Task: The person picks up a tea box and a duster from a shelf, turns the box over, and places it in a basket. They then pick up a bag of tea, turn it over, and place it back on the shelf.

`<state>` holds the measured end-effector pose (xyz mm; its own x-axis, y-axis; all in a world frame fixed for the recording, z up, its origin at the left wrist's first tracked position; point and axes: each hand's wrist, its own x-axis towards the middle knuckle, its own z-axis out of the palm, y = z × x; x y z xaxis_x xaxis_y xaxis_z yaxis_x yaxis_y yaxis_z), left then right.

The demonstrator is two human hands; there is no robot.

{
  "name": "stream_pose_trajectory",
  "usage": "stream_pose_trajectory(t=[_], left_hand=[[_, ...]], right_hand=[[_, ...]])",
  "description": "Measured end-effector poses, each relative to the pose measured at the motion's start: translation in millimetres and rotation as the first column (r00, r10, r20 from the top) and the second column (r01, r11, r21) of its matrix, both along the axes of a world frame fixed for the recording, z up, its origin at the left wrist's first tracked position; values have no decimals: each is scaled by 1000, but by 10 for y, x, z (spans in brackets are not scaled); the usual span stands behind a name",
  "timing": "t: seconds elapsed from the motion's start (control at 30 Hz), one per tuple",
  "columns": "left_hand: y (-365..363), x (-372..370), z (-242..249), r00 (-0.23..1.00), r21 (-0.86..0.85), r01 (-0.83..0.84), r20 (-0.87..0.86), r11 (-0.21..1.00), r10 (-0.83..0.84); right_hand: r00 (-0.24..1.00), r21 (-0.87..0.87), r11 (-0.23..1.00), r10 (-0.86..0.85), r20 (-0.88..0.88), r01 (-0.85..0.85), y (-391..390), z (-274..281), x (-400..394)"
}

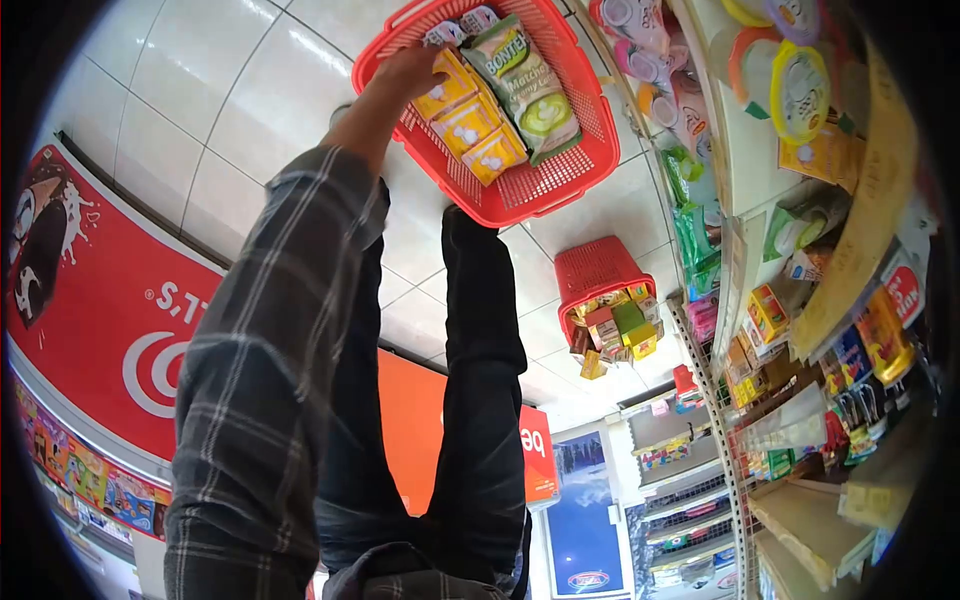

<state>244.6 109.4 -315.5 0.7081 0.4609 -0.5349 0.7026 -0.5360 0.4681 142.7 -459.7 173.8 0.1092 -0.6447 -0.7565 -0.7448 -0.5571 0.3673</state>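
We're bent low over the red basket (565, 165), which sits on the tiled floor (200, 90) just in front of our legs. Our left hand (405, 75) is down inside it at the near rim, on the top end of a row of yellow packets (470, 125). A green matcha pouch (525, 90) lies right beside them, touching. The fingers are hidden behind the packets, so we can't tell whether the hand is closed on one or just resting there. The right hand is out of view.

Risks, as we judge them:
- The packets overlap like shingles, so tugging one w/o steadying the rest could drag its neighbours, or slide the pouch vs. the basket wall.
- The basket is light plastic on smooth tile, so a push at one rim could skate it away or tip it.
- The crowded shelf (720, 400) is near on the right, and a second basket (600, 270), piled w/ small boxes, stands near on the floor. A careless elbow or step could knock stock down or kick that basket.
- We're leaning far over, so balance is another weak pt.
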Motion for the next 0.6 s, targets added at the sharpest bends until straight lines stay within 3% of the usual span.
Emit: stream_pose_trajectory(t=[0.07, 0.13, 0.37, 0.47, 0.53, 0.6], left_hand=[[-124, 22, -147, 946, -50, -111, -310, 993, 90], [-270, -18, -212, 947, 88, -152, -273, 984, 170], [-374, -102, -20, 965, 281, -170, -146, 944, 217], [-445, -154, 19, 925, -216, -375, -27, 901, 379], [-570, -199, 399, 857, -330, -431, 141, 840, 495], [-723, -291, 840, 662, -715, -494, 59, 494, 747]], right_hand=[[1000, -14, 1000, -14, 0, 14, -100, 21, 76], [1000, -26, 999, -25, 2, 25, -182, 49, 139], [999, -3, 1000, 3, 36, -3, -313, 8, 469], [996, 27, 998, 46, 83, -48, -274, -27, 734], [980, 48, 992, 105, 168, -114, -73, -113, 1089], [948, 108, 967, 196, 249, -229, 295, -224, 1505]])
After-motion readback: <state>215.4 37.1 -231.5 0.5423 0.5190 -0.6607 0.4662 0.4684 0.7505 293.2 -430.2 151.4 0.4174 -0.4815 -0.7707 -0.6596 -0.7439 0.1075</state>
